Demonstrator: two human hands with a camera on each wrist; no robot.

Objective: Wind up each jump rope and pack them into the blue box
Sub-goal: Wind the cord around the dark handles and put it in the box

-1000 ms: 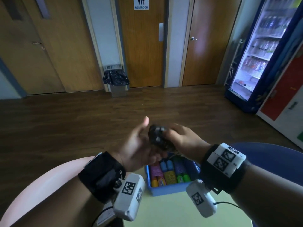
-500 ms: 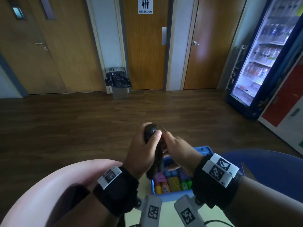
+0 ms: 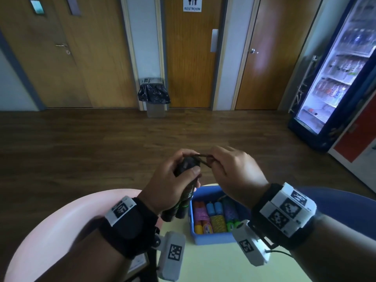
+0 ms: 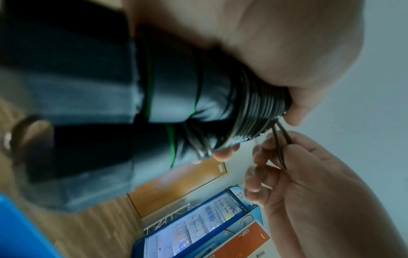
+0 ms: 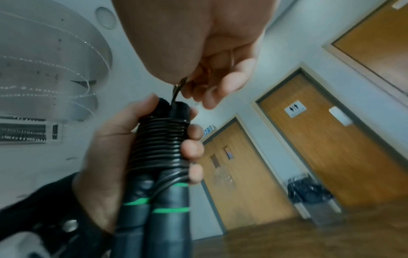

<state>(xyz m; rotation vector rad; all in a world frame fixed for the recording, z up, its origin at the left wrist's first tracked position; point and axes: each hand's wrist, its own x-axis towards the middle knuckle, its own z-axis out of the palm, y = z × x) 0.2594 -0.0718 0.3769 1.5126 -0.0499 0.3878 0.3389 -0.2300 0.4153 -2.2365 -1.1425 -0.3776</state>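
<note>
A black jump rope [image 3: 186, 193] with green-ringed handles [image 5: 167, 207] is held upright above the table. My left hand [image 3: 173, 182] grips the two handles together, over the cord coiled tightly round their upper part [image 5: 162, 143]. My right hand [image 3: 230, 169] pinches the last loop of cord [image 4: 281, 139] just right of the handle tops. Below the hands, the blue box [image 3: 213, 239] sits on the table with several wound ropes in pink, blue, yellow, purple and green [image 3: 215, 216] inside.
The pale green table [image 3: 213, 263] lies under my forearms, with a pink chair [image 3: 53, 231] at left and a blue chair [image 3: 345, 202] at right. Beyond lie wooden floor, doors, a bin [image 3: 154, 98] and a drinks fridge [image 3: 333, 74].
My left hand has turned the rope from lying across to upright. My right hand has come off the bundle and now draws a short loop of cord out to the right.
</note>
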